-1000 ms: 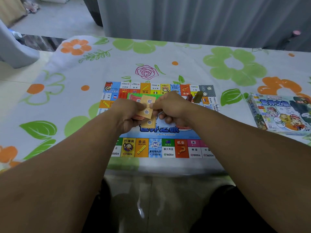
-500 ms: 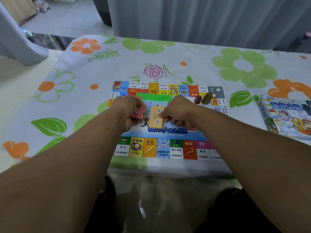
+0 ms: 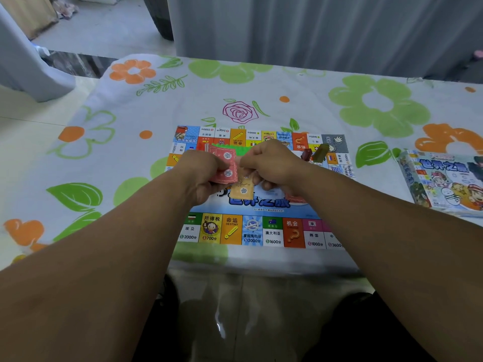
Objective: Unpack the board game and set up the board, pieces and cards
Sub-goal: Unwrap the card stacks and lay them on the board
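The colourful game board (image 3: 251,231) lies flat on the flowered tablecloth. Both hands hover over its middle. My left hand (image 3: 201,173) grips a small stack of red paper notes (image 3: 226,165). My right hand (image 3: 271,163) pinches orange notes (image 3: 241,189) that hang down over the board's blue centre. A green sheet of notes (image 3: 230,148) shows just behind the hands. Two small playing pieces, one dark red (image 3: 306,154) and one olive (image 3: 321,152), lie on the board's far right side.
The game box (image 3: 444,181) lies at the table's right edge. The tablecloth (image 3: 104,152) covers the table to the left and behind the board. Grey curtains (image 3: 313,30) hang past the far edge. My knees are under the near edge.
The red notes and the orange notes have come apart: the left hand now holds the red stack raised into view, while the right hand keeps the orange notes lower over the board.
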`<action>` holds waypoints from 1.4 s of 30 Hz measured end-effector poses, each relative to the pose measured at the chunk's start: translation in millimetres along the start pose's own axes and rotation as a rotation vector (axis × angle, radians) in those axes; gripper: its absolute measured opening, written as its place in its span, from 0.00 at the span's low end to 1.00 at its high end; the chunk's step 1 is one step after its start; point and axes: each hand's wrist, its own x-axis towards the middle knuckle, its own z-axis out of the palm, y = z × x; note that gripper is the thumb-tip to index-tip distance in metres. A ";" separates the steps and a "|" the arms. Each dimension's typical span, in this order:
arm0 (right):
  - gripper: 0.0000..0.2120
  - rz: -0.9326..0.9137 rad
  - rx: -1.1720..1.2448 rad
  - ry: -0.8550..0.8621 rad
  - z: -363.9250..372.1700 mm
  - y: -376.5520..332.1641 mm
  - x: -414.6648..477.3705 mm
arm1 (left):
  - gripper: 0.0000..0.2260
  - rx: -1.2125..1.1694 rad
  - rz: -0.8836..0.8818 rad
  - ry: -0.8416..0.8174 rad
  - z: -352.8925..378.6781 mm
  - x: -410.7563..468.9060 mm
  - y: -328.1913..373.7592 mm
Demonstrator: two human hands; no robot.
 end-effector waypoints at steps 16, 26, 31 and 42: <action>0.05 0.120 0.157 0.081 -37.6 9.1 -11.0 | 0.05 0.005 -0.009 -0.069 33.4 -1.6 -1.1; 0.07 0.334 -0.070 0.133 -86.3 35.1 -25.9 | 0.11 -0.002 -0.028 -0.131 55.5 -4.1 -4.9; 0.11 0.387 -0.165 0.112 -94.1 39.5 -33.2 | 0.11 -0.042 -0.012 -0.136 61.9 -7.8 -6.1; 0.10 0.322 -0.228 0.146 -95.6 42.4 -34.6 | 0.06 -0.021 -0.034 -0.154 72.9 -9.6 -8.3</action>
